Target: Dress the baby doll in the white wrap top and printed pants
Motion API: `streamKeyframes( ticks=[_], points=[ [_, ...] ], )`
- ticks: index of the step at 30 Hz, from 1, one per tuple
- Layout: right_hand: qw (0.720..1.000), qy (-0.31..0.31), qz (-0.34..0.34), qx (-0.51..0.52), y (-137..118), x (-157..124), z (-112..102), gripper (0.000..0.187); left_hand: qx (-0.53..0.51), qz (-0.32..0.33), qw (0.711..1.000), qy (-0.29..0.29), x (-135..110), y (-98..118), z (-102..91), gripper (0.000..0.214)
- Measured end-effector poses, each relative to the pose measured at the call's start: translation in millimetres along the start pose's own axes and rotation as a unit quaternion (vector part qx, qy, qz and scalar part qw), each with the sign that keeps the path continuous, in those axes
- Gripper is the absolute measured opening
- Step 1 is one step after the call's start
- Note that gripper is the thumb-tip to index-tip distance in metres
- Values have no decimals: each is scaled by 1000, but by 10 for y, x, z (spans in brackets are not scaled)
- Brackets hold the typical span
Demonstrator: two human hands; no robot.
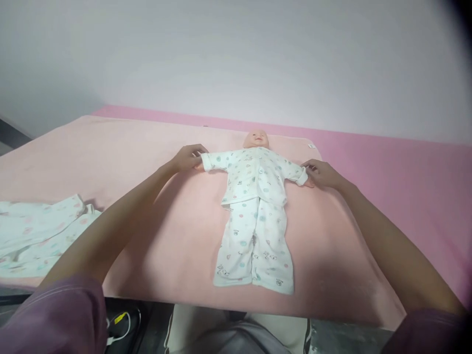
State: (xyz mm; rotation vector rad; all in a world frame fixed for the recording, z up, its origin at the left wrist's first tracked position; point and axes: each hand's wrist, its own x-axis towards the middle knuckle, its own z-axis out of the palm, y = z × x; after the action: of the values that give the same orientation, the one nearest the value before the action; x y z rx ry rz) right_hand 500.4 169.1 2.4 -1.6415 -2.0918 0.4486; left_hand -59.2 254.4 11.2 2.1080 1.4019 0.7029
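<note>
Item, one doll, is lying face up between your two sets of fingers, its arms spreading out to them and its head resting beyond them. Item, one white patterned top, is covering the doll's trunk and arms; you are seeing a button at the front, but cannot tell whether it is fastened. Item, one pair of matching trousers, is lying on your side of the fingers, its legs running toward you and its ends hiding any feet. Item, your left hand: the fingers are curving at the sleeve end and small hand on that side. Item, your right hand: the fingers are bending over the opposite cuff and hand. Whether either set is pinching cloth or only resting there, you are not showing clearly enough to tell. Status, by judgement: both garments are sitting in place and the outfit is looking nearly or wholly complete; only smoothing at the cuffs is seeming left. Item, one pink sheet, is spreading beneath the doll and under your fingers. Item, other patterned clothing, is lying well to the left of your left fingers, unworn. Item, one pale wall, is standing beyond everything.
</note>
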Motion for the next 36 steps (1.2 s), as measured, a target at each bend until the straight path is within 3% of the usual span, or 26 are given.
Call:
streamKeyframes(
  ticks=[2,5,7,10,12,15,17,21,24,27,31,36],
  points=[
    [998,53,15,-13,101,-60,-12,33,14,-1,999,33,-95,-73,-33,36],
    [994,103,7,-41,73,-183,11,34,74,19,996,38,-235,-101,-47,39],
    [986,153,-7,-57,-101,-312,61,35,108,39,990,87,-371,-7,-25,40],
    [976,214,-7,-45,-532,-638,146,33,114,48,977,176,-736,319,60,31],
    [986,163,-13,-14,-850,-924,198,31,88,64,984,139,-1059,601,164,32],
    [997,52,-44,19,-1244,-1314,316,37,81,117,990,-8,-1479,958,402,43],
    [998,30,-45,26,-1427,-1455,452,44,93,115,989,-29,-1626,1103,585,43],
    [995,75,18,66,-1643,-1431,769,30,78,45,996,11,-1640,1251,826,20],
    [988,137,29,59,-1675,-1372,864,16,67,7,998,16,-1629,1317,821,19],
    [983,180,18,28,-1600,-1430,816,14,65,-11,997,28,-1716,1342,750,27],
    [990,140,1,-5,-1472,-1506,764,16,94,0,995,43,-1839,1357,769,27],
    [991,123,17,-49,-1511,-1330,873,24,154,18,987,53,-1788,1424,890,11]
  ],
)
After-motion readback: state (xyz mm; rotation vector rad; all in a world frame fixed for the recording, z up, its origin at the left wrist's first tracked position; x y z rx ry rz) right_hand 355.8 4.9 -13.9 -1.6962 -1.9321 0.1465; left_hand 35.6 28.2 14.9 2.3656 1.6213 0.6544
